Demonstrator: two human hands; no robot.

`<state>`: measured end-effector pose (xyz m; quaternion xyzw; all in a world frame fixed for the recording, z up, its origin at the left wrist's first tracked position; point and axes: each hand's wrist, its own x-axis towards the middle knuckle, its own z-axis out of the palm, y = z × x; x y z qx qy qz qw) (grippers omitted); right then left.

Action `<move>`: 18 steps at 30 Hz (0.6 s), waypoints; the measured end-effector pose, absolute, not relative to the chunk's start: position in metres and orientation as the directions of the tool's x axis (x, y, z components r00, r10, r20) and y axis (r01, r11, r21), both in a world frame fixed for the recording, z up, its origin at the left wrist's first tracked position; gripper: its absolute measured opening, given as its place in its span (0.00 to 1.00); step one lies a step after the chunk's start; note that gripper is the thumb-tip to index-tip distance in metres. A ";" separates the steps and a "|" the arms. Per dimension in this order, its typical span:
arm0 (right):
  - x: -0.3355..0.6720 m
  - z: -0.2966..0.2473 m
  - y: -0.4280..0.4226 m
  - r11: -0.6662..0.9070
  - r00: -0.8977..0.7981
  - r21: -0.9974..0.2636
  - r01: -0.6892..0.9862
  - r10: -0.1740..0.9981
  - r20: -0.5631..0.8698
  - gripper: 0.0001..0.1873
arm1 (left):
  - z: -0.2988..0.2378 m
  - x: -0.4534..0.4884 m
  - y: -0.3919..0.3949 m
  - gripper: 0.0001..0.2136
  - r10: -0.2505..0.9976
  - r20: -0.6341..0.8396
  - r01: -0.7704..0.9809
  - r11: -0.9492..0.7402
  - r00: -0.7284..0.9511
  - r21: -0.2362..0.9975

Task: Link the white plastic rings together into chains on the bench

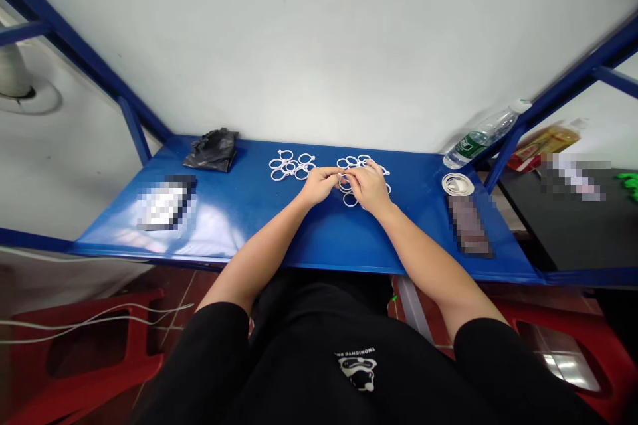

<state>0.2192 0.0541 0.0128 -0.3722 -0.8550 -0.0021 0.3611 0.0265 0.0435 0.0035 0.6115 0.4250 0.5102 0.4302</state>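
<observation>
My left hand (319,184) and my right hand (369,186) meet at the middle of the blue table (249,226), fingers pinched together on a white plastic ring (343,177). Under and behind my right hand lies a pile of white rings (359,163). A second cluster of linked white rings (290,166) lies just beyond my left hand. The fingertips are partly hidden by each other.
A crumpled black bag (212,149) lies at the back left. A coiled white cable (457,184) and a plastic bottle (481,133) are at the right. Blurred flat items lie left and right on the table. Red stools (74,352) stand below.
</observation>
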 end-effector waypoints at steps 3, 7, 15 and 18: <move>0.216 0.015 0.051 0.731 -0.486 -0.274 0.624 0.639 0.597 0.14 | 0.004 0.026 0.045 0.12 0.969 0.240 0.056 -0.243 0.057 0.968; 0.210 0.016 0.046 0.754 -0.522 -0.307 0.581 0.635 0.570 0.13 | 0.005 0.025 0.046 0.11 0.976 0.220 0.061 -0.220 0.006 0.974; 0.211 0.019 0.045 0.759 -0.564 -0.412 0.504 0.651 0.509 0.19 | 0.001 0.016 0.055 0.11 0.977 0.201 0.064 -0.197 -0.068 0.978; 0.219 0.019 0.053 0.737 -0.528 -0.442 0.511 0.675 0.516 0.19 | 0.000 0.003 0.061 0.12 0.952 0.231 0.115 -0.211 -0.200 0.971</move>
